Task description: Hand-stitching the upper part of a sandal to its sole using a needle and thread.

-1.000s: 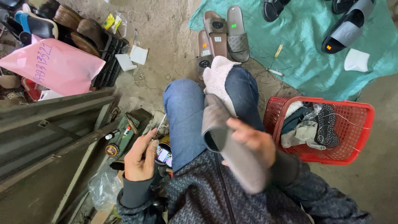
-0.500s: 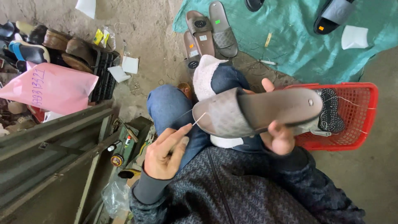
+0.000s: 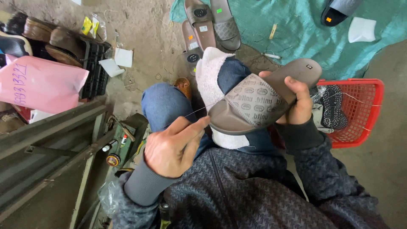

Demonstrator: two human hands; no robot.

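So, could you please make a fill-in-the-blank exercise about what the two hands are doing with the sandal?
1. The right hand holds a grey-brown ____ sandal.
2. The left hand pinches a thin ____ that runs to the sandal's toe end.
3. Behind the right hand stands a ____ plastic basket.
4. The pink bag lies on the person's ____ side.

Missing words: slide; thread; red; left

The right hand (image 3: 296,99) grips a grey-brown slide sandal (image 3: 258,101); the left hand (image 3: 174,148) pinches a taut thread (image 3: 199,111) running to it.
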